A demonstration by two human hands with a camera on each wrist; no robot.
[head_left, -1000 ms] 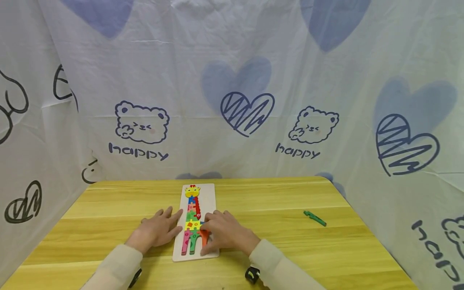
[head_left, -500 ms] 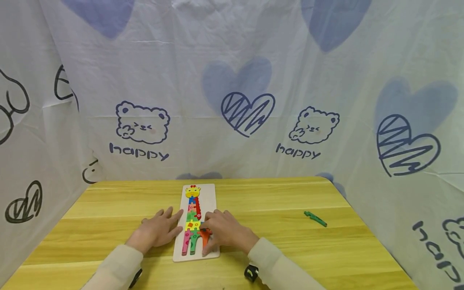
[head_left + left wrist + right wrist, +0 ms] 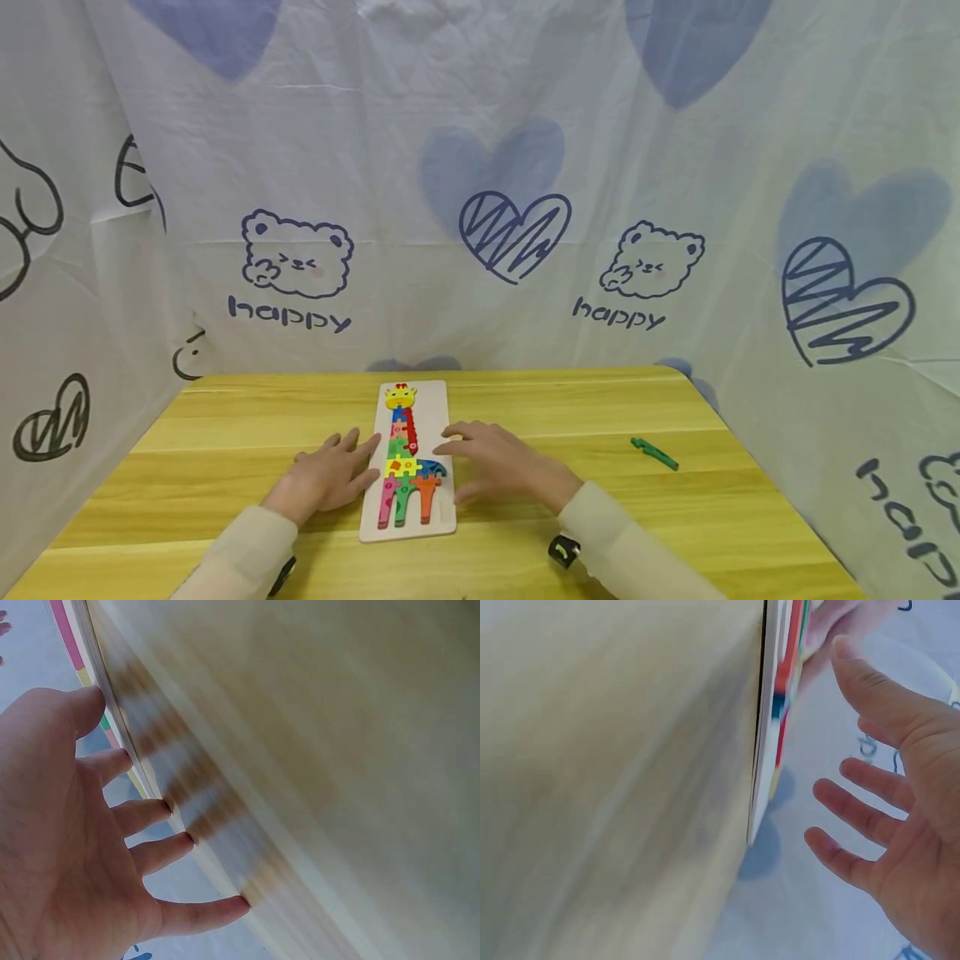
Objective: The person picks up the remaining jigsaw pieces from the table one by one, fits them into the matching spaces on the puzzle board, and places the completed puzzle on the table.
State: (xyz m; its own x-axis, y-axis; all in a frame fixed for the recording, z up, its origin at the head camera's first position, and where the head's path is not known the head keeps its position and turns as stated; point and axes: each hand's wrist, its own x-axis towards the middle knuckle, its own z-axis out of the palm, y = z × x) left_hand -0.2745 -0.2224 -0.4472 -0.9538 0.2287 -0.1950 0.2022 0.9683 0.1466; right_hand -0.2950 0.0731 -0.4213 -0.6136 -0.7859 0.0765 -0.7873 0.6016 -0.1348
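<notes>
A white puzzle board (image 3: 431,408) lies lengthwise on the table, bearing a giraffe of coloured jigsaw pieces under a yellow head (image 3: 400,397). Its orange leg piece (image 3: 426,502) and blue rump piece (image 3: 430,468) sit flat at the lower right, beside a bare strip of board. My left hand (image 3: 324,477) rests at the board's left edge, fingers spread; in the left wrist view the fingertips (image 3: 184,840) touch the table along that edge. My right hand (image 3: 504,463) hovers just right of the board, fingers apart and holding nothing, as the right wrist view confirms.
A slim green puzzle piece (image 3: 655,452) lies alone on the right side of the wooden table (image 3: 570,533). White cloth (image 3: 405,167) printed with bears and hearts hangs behind the table and along both sides.
My right hand has let go of the orange leg piece and drawn back to the right, uncovering the orange and blue pieces. The left hand has stayed in place.
</notes>
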